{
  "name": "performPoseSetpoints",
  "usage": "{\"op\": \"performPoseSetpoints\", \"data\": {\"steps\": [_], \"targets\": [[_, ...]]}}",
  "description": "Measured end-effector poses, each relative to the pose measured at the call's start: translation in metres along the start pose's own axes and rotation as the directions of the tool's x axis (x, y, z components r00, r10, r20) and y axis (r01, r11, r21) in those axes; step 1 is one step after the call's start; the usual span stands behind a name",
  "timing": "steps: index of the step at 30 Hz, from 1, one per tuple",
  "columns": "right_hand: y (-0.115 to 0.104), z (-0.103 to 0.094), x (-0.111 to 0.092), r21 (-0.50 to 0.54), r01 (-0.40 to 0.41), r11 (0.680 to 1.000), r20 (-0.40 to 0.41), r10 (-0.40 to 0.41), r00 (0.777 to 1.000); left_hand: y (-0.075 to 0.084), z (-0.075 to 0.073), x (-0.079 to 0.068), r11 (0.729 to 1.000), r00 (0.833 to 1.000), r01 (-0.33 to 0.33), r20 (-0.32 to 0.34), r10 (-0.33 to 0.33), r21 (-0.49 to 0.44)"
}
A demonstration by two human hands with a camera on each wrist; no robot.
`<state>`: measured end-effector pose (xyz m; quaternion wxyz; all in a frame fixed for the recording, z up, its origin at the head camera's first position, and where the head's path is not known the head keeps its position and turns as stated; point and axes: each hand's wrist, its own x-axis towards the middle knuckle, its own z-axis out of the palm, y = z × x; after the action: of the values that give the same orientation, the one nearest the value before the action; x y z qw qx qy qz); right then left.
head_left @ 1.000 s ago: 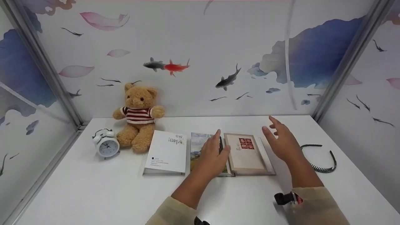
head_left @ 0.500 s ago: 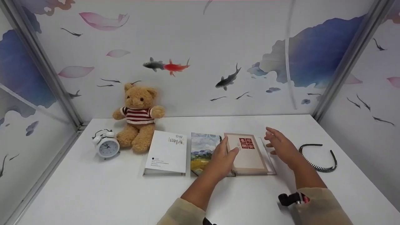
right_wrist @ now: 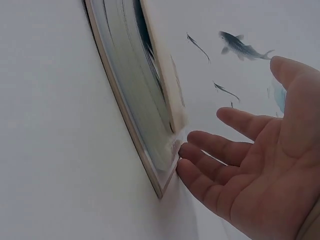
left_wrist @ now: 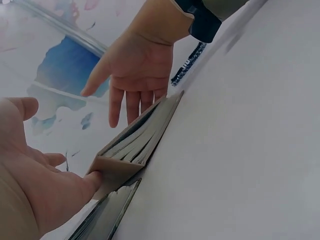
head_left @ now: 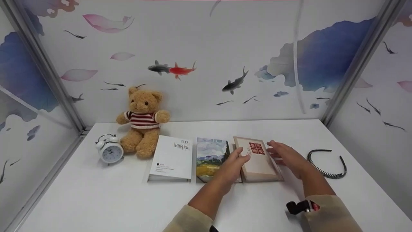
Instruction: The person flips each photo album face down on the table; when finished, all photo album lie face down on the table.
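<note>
A tan book [head_left: 259, 169] with a red square of characters lies on the table between my two hands. My left hand [head_left: 230, 169] touches its spine with extended fingers, and the left wrist view shows the spine [left_wrist: 117, 172] tilted above the table. My right hand [head_left: 288, 159] is at the book's right edge, fingers extended; in the right wrist view its fingertips touch or nearly touch the corner of the cover [right_wrist: 159, 187]. Just left of it lies a book with a painted landscape cover [head_left: 209, 158], partly behind my left hand. Neither hand grips anything.
A white book [head_left: 173, 158] lies further left. Behind it sits a teddy bear [head_left: 143, 120] in a striped sweater, beside a white alarm clock [head_left: 110, 152]. A black toothed headband [head_left: 334, 176] lies right of my right hand. Printed panels [head_left: 206, 35] enclose the table.
My left hand has moved right from over the landscape book to the tan book's spine. My right hand has come down to the tan book's right edge. The tan book has shifted slightly right.
</note>
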<state>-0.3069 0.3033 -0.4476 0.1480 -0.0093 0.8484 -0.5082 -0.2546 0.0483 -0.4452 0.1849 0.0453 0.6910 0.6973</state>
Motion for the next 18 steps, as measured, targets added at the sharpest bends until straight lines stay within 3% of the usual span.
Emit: {"op": "performPoseSetpoints", "data": {"steps": [13, 18], "targets": [[-0.019, 0.010, -0.005, 0.045, 0.019, 0.999, 0.070, -0.022, 0.997, 0.002, -0.001, 0.000, 0.991, 0.989, -0.126, 0.070, 0.129, -0.044], [-0.019, 0.012, -0.006, -0.019, 0.050, 0.999, 0.061, -0.049, 0.997, 0.001, -0.001, -0.001, 0.987, 0.986, -0.128, 0.092, 0.138, -0.101]]}}
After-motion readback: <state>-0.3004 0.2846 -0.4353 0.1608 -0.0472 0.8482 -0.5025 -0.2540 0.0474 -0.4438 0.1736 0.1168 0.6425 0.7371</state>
